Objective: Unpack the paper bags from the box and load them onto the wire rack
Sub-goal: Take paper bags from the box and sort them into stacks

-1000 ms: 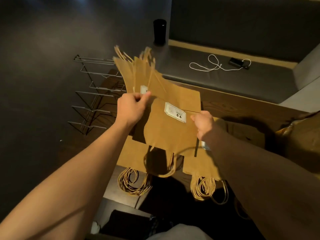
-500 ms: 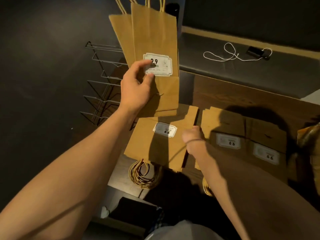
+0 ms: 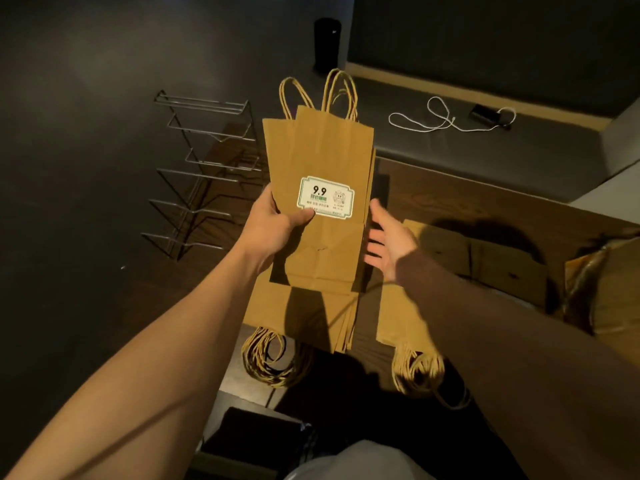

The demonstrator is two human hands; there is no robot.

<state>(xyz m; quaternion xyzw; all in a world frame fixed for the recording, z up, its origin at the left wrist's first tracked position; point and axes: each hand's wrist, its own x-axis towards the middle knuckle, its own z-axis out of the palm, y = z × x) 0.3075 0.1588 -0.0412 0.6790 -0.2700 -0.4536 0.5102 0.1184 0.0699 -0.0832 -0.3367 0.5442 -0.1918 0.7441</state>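
My left hand point(image 3: 273, 226) grips a small bundle of flat brown paper bags point(image 3: 322, 150) by the left edge, thumb on the white "9.9" label, handles pointing away from me. Just right of the bundle, my right hand point(image 3: 388, 244) is spread with straight fingers near the bags' right edge; contact is unclear. Below lie two stacks of flat bags on the wooden table: one stack point(image 3: 304, 320) under the held bundle, another stack point(image 3: 408, 317) to its right, handles hanging toward me. The tiered wire rack point(image 3: 204, 174) stands at the left. The cardboard box point(image 3: 602, 292) sits at the right edge.
More flat bags point(image 3: 485, 258) lie on the table behind my right arm. A bench behind holds a white cable point(image 3: 446, 119) and a small dark device point(image 3: 485, 114). A black cylinder point(image 3: 327, 43) stands at the back. A dark object point(image 3: 256, 441) sits near my lap.
My left hand brought the bundle lower and nearer, label now facing me. My right hand left the stack on the table and rose, fingers spread, to the bundle's right side.
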